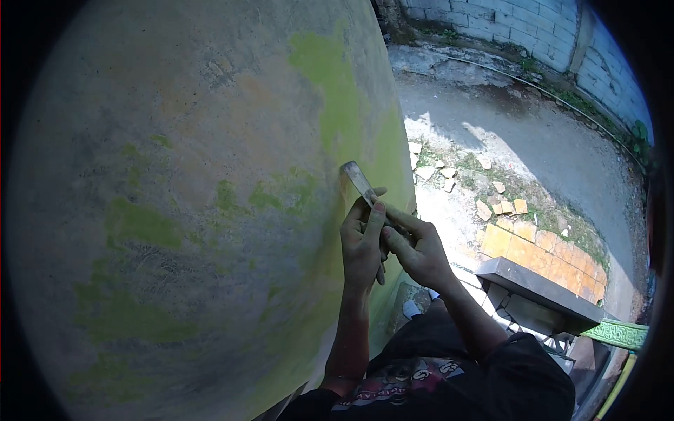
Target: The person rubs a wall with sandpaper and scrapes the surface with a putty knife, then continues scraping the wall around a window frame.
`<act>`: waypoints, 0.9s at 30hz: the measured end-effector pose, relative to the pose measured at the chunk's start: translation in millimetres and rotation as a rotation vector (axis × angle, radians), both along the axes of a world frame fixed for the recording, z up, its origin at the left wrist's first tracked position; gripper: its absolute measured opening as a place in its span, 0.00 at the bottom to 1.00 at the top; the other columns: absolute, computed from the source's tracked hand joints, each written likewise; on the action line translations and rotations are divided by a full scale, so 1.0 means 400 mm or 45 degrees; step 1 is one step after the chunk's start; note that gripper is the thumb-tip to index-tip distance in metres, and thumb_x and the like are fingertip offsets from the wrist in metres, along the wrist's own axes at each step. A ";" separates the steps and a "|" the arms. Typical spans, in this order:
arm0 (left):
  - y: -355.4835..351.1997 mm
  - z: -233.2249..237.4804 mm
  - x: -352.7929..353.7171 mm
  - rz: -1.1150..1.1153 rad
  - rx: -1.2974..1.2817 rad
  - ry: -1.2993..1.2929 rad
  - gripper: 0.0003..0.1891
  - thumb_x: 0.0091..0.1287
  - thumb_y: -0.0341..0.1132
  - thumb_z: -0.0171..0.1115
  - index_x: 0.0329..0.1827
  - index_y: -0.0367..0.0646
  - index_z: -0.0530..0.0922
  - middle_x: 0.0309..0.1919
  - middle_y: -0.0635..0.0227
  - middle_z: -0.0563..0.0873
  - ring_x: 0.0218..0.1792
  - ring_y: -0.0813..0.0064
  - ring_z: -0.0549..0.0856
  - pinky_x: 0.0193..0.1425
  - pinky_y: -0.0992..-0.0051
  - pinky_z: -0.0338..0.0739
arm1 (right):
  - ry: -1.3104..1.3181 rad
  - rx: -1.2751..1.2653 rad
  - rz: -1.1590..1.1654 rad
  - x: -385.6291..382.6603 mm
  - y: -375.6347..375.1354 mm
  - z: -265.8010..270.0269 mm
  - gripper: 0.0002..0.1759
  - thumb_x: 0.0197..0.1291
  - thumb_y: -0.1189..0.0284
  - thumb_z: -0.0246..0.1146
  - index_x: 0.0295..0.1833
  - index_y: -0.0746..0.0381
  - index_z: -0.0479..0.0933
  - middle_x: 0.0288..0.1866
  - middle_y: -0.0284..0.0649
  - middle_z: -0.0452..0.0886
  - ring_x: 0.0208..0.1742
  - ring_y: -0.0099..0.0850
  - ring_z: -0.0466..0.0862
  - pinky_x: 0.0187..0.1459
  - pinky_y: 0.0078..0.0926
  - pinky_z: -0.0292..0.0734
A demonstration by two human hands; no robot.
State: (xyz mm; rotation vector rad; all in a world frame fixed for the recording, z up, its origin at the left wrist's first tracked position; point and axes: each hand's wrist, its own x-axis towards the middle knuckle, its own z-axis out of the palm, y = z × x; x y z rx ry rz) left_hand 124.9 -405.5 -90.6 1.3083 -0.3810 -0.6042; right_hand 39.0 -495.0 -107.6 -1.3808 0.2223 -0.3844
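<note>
A flat-bladed scraper (359,181) with a worn, greyish metal blade is held up at the wall (232,133), its square tip at or very near the surface. My left hand (361,245) is closed around its handle, thumb along the shaft. From the right, my right hand (420,256) also grips the handle, its fingers overlapping the left ones. Much of the handle is hidden by both hands; a dark end shows beneath them. Light green paint (340,98) covers patches of the wall, with bare grey and brownish plaster between.
On the right below lie broken stone pieces (484,209) and orange tiles (540,249). A dark slab-topped ledge (540,295) stands near my right arm, with a green patterned piece (618,333) beside it. A block wall (505,24) runs behind the concrete ground.
</note>
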 end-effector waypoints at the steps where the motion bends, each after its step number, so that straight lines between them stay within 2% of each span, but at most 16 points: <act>1: -0.001 -0.005 -0.001 0.003 -0.004 0.002 0.17 0.77 0.38 0.55 0.62 0.39 0.75 0.22 0.77 0.79 0.15 0.93 0.70 0.15 0.87 0.61 | 0.002 -0.004 0.003 0.000 -0.001 -0.005 0.25 0.71 0.74 0.56 0.71 0.70 0.68 0.54 0.48 0.84 0.52 0.25 0.82 0.56 0.26 0.77; 3: 0.005 -0.013 -0.005 0.011 0.033 -0.072 0.16 0.79 0.38 0.52 0.60 0.36 0.75 0.25 0.76 0.79 0.17 0.93 0.71 0.15 0.87 0.62 | -0.066 0.056 0.004 0.000 0.008 -0.017 0.25 0.71 0.74 0.57 0.71 0.70 0.68 0.51 0.47 0.85 0.51 0.24 0.82 0.55 0.24 0.77; 7: -0.004 0.006 0.014 0.019 0.010 -0.007 0.14 0.77 0.38 0.55 0.59 0.39 0.76 0.21 0.80 0.75 0.15 0.93 0.68 0.16 0.86 0.61 | 0.176 0.033 0.057 0.016 -0.009 0.018 0.25 0.70 0.75 0.56 0.71 0.71 0.68 0.58 0.50 0.82 0.59 0.29 0.80 0.61 0.27 0.76; 9: -0.004 -0.043 0.001 0.009 -0.037 -0.031 0.14 0.77 0.38 0.55 0.59 0.39 0.76 0.22 0.79 0.76 0.16 0.93 0.69 0.16 0.86 0.61 | 0.146 0.022 0.059 -0.007 -0.010 0.018 0.25 0.70 0.75 0.57 0.71 0.69 0.68 0.56 0.49 0.83 0.56 0.28 0.81 0.59 0.28 0.76; 11: -0.009 -0.058 -0.006 0.110 -0.053 -0.172 0.13 0.78 0.38 0.54 0.58 0.39 0.76 0.23 0.78 0.76 0.16 0.93 0.69 0.16 0.86 0.61 | -0.093 0.015 0.026 -0.001 -0.003 -0.015 0.25 0.70 0.74 0.57 0.72 0.67 0.69 0.45 0.44 0.86 0.45 0.23 0.81 0.51 0.26 0.77; 12: -0.004 -0.043 -0.004 0.095 -0.044 -0.009 0.13 0.78 0.38 0.55 0.56 0.40 0.75 0.26 0.77 0.77 0.18 0.93 0.71 0.18 0.87 0.63 | 0.000 0.040 0.069 0.000 -0.009 -0.010 0.25 0.70 0.75 0.57 0.72 0.66 0.69 0.46 0.44 0.86 0.46 0.23 0.82 0.53 0.27 0.77; 13: -0.003 -0.023 0.005 0.094 -0.043 0.003 0.13 0.78 0.38 0.55 0.56 0.40 0.75 0.26 0.77 0.77 0.18 0.93 0.71 0.18 0.87 0.63 | 0.013 0.041 0.067 0.010 -0.011 -0.001 0.25 0.70 0.75 0.57 0.72 0.66 0.69 0.46 0.44 0.86 0.46 0.23 0.82 0.53 0.27 0.77; 15: -0.003 0.009 0.021 0.023 0.003 0.026 0.12 0.77 0.38 0.55 0.55 0.40 0.75 0.28 0.76 0.79 0.21 0.93 0.73 0.22 0.88 0.66 | 0.162 -0.044 0.044 0.026 -0.012 0.021 0.26 0.70 0.75 0.56 0.72 0.66 0.68 0.55 0.46 0.84 0.55 0.27 0.81 0.60 0.28 0.75; 16: 0.002 0.002 0.022 -0.037 -0.024 0.052 0.11 0.77 0.37 0.55 0.54 0.40 0.75 0.29 0.76 0.79 0.21 0.93 0.73 0.22 0.88 0.66 | 0.296 0.032 0.068 0.007 -0.020 0.065 0.25 0.70 0.75 0.57 0.72 0.66 0.68 0.55 0.45 0.84 0.55 0.27 0.81 0.60 0.28 0.75; 17: 0.003 -0.003 0.007 -0.036 -0.028 0.046 0.11 0.77 0.37 0.55 0.54 0.40 0.75 0.29 0.76 0.79 0.21 0.93 0.73 0.22 0.88 0.66 | 0.291 0.027 0.068 0.000 -0.019 0.048 0.25 0.70 0.75 0.57 0.72 0.66 0.68 0.55 0.45 0.84 0.55 0.27 0.81 0.60 0.28 0.75; 19: -0.004 -0.020 -0.026 0.096 0.019 -0.054 0.11 0.78 0.37 0.54 0.54 0.40 0.75 0.25 0.77 0.78 0.18 0.94 0.71 0.18 0.88 0.62 | -0.032 0.073 0.074 -0.006 -0.008 0.005 0.26 0.71 0.74 0.58 0.73 0.64 0.68 0.45 0.40 0.86 0.44 0.22 0.81 0.50 0.25 0.77; 21: -0.007 -0.046 0.001 0.139 -0.036 -0.089 0.11 0.78 0.37 0.54 0.54 0.40 0.75 0.25 0.77 0.78 0.19 0.93 0.72 0.19 0.88 0.64 | -0.006 -0.011 0.083 0.008 -0.011 0.008 0.26 0.71 0.74 0.57 0.73 0.62 0.68 0.44 0.40 0.86 0.44 0.22 0.81 0.49 0.24 0.77; 23: -0.003 0.012 0.031 -0.005 0.022 0.020 0.11 0.77 0.37 0.55 0.54 0.40 0.75 0.29 0.75 0.80 0.23 0.91 0.74 0.25 0.87 0.69 | 0.289 -0.009 0.077 0.027 -0.020 0.054 0.26 0.71 0.75 0.56 0.74 0.61 0.68 0.55 0.45 0.85 0.55 0.26 0.82 0.58 0.26 0.76; 25: -0.001 -0.001 0.024 -0.052 0.016 0.050 0.11 0.77 0.37 0.55 0.55 0.40 0.75 0.31 0.73 0.80 0.25 0.90 0.76 0.26 0.86 0.71 | 0.279 0.077 0.094 0.010 -0.027 0.049 0.26 0.71 0.75 0.55 0.74 0.62 0.68 0.54 0.44 0.84 0.55 0.27 0.82 0.58 0.25 0.76; 27: -0.007 -0.053 -0.015 0.071 -0.047 -0.058 0.12 0.78 0.37 0.54 0.55 0.39 0.75 0.29 0.74 0.80 0.22 0.89 0.77 0.23 0.86 0.70 | 0.055 -0.010 0.083 -0.014 -0.021 -0.014 0.26 0.71 0.74 0.56 0.74 0.62 0.68 0.42 0.38 0.84 0.42 0.22 0.81 0.46 0.23 0.77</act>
